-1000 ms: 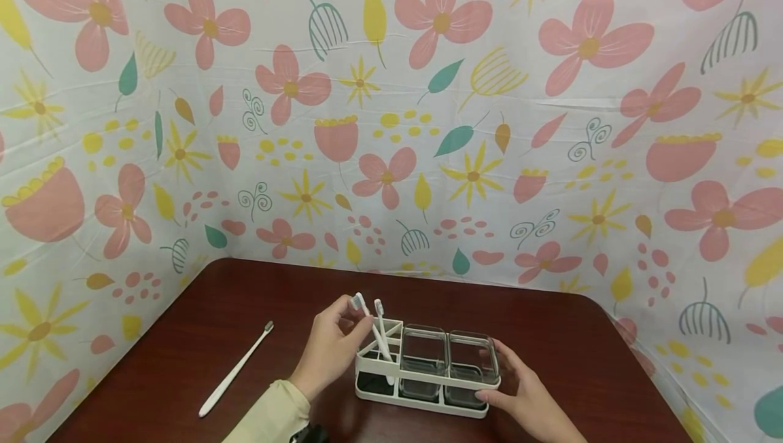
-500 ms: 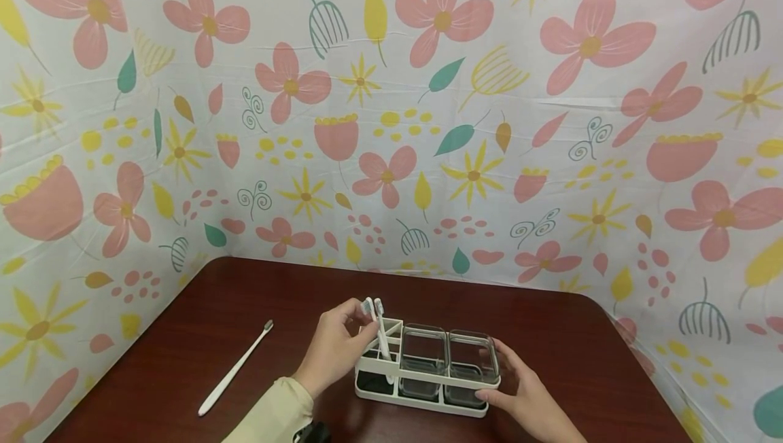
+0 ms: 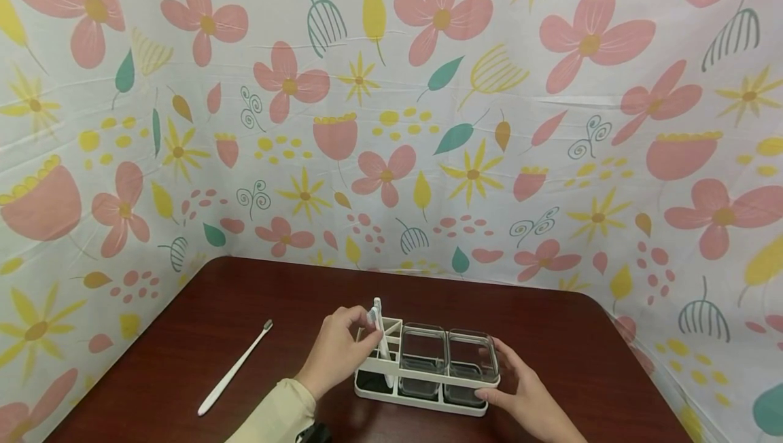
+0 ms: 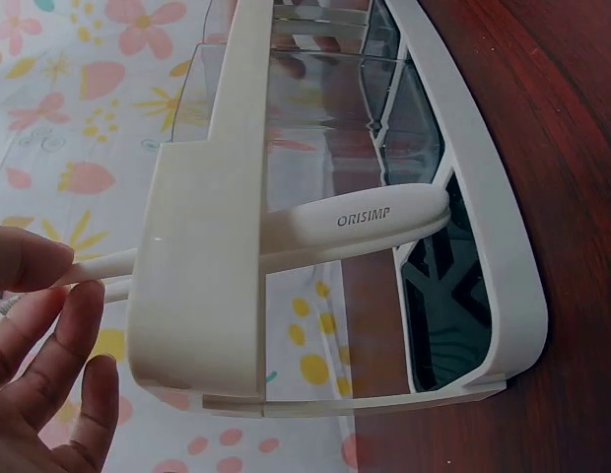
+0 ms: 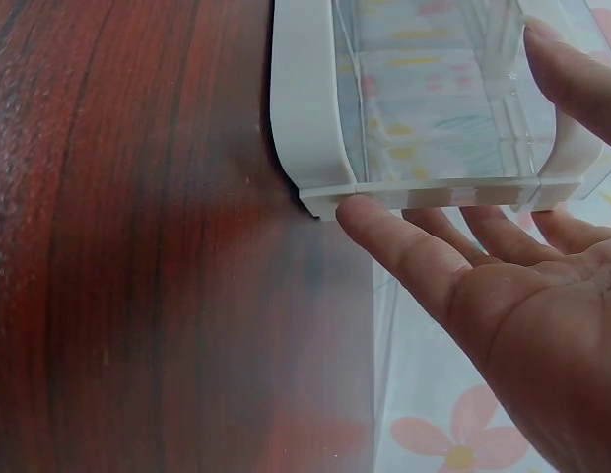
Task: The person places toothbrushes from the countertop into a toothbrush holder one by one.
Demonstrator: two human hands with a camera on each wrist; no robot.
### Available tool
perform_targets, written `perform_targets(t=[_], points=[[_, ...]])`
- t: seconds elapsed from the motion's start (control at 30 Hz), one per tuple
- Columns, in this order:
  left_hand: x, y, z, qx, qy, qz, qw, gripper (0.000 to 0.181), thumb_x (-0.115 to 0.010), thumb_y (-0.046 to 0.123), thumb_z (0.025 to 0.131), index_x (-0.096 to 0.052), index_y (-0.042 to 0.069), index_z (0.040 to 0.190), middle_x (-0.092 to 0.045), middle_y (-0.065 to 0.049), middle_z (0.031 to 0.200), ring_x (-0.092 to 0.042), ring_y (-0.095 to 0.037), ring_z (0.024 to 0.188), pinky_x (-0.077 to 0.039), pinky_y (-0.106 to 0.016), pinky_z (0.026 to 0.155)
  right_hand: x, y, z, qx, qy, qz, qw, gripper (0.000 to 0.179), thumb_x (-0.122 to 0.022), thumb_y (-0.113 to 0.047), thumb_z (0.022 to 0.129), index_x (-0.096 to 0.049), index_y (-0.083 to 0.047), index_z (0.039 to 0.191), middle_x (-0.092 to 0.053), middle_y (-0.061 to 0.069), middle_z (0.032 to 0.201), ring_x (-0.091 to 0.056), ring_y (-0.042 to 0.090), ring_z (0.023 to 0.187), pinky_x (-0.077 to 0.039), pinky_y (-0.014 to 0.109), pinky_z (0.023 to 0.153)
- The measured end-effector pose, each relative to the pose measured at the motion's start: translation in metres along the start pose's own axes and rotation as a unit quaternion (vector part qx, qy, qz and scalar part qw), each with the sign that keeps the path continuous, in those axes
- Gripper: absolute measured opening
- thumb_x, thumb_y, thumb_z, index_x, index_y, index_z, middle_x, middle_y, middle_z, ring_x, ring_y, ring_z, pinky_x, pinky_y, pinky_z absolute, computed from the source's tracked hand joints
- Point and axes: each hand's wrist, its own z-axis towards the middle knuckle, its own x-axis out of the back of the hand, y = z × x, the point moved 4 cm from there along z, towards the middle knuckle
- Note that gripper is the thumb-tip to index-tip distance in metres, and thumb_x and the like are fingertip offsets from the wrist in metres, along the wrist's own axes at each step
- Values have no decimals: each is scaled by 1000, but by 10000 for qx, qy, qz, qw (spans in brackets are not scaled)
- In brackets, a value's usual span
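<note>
A white toothbrush holder stands on the table, with two clear cups on its right. My left hand pinches a white toothbrush by its thin neck, near the head. Its shaft goes into the holder's left section beside a second toothbrush; the two overlap closely. In the left wrist view, a thick handle marked ORISIMP slants below the upper frame, its end close to the dark base. My right hand grips the holder's right end, thumb in front and fingers at the side.
Another white toothbrush lies on the dark reddish-brown table, left of the left hand. A floral curtain hangs behind and along both sides of the table.
The left hand has moved slightly right and down, bringing its toothbrush lower and up against the one in the holder. The right hand and holder stay put.
</note>
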Motion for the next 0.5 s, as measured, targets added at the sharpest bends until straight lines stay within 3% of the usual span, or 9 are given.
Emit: perform_targets(t=[0.2, 0.5], points=[[-1, -2, -1, -21, -29, -59, 10000, 19, -78, 11, 84, -63, 21, 78, -58, 13, 77, -52, -21, 75, -41, -27, 60, 0, 0, 0, -101, -88, 38, 9999, 92, -81, -28, 83, -26, -3, 153, -39, 25, 149, -37, 46, 135, -36, 61, 101], [-2, -3, -1, -4, -9, -115, 9999, 19, -78, 12, 84, -63, 21, 79, -59, 12, 78, -53, -21, 76, -41, -27, 59, 0, 1, 1, -85, -69, 129, 9999, 91, -80, -27, 84, -26, -4, 153, -46, 21, 145, -39, 44, 134, -37, 61, 100]])
